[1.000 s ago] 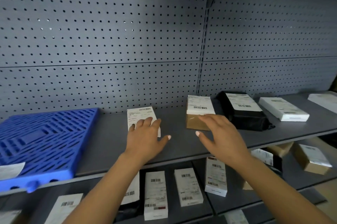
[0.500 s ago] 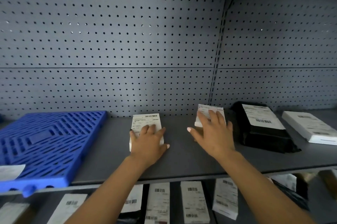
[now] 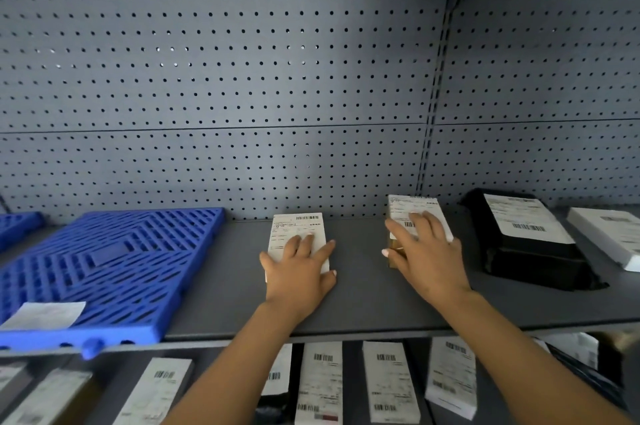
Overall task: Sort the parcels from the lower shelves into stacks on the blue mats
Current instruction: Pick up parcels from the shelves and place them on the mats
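Two parcels lie on the grey upper shelf (image 3: 363, 300), each under a hand. The white parcel (image 3: 299, 229) is flat, label up, near the middle of the shelf. The left hand (image 3: 298, 274) lies palm down on its near half. The fingers (image 3: 304, 241) are spread and nearly straight, pointing to 12 o'clock. The little finger reaches over the parcel's 9 o'clock edge and the thumb lies along its 4 o'clock corner. It presses on the parcel without curling round it.

At 3 o'clock from that parcel, well apart, is the brown box (image 3: 394, 244) with a white label on top. The right hand (image 3: 424, 253) covers its near part. The fingers lie splayed and flat on the label, and the thumb stretches toward 9 o'clock by the box's near left corner. Whether the thumb presses the box's side cannot be told.

At 3 o'clock from the brown box, just beside it, sits a black parcel (image 3: 530, 262) with a white label. Further that way is a white box (image 3: 609, 237), cut by the picture's edge.

At 9 o'clock from the white parcel lies a blue mat (image 3: 114, 265) bearing only a paper slip (image 3: 45, 313) at its near corner. Another blue mat (image 3: 17, 227) shows at the far left.

The grey pegboard (image 3: 242, 78) rises at 12 o'clock. At 6 o'clock, labelled parcels (image 3: 320, 383) lie on the lower shelf.
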Demonstrator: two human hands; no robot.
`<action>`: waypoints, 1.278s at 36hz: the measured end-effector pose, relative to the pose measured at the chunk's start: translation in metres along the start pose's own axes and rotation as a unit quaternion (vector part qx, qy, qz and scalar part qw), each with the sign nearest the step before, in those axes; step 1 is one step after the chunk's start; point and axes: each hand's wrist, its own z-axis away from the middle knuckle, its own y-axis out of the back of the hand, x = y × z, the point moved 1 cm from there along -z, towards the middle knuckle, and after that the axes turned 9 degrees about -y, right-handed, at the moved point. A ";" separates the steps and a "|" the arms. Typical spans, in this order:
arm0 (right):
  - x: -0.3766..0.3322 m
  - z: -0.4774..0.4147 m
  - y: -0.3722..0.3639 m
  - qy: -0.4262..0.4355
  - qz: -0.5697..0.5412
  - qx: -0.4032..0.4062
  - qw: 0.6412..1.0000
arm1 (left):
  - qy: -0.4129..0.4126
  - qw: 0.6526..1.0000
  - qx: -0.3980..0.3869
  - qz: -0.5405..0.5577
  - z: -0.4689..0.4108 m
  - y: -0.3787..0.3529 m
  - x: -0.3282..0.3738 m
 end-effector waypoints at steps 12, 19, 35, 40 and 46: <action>-0.043 0.033 0.029 0.045 -0.109 0.061 0.991 | -0.053 0.989 0.139 0.016 0.048 0.037 -0.024; -0.120 0.067 0.065 0.147 -0.171 0.094 0.970 | -0.083 0.971 0.225 -0.004 0.118 0.066 -0.082; -0.346 0.139 0.074 0.232 -0.266 0.093 0.931 | -0.016 0.968 0.246 -0.043 0.318 0.113 -0.262; -0.415 0.168 0.071 0.238 -0.294 0.077 0.922 | 0.020 0.972 0.228 -0.058 0.372 0.119 -0.315; -0.473 0.188 0.069 0.265 -0.305 0.051 0.914 | 0.045 0.971 0.224 -0.067 0.412 0.127 -0.355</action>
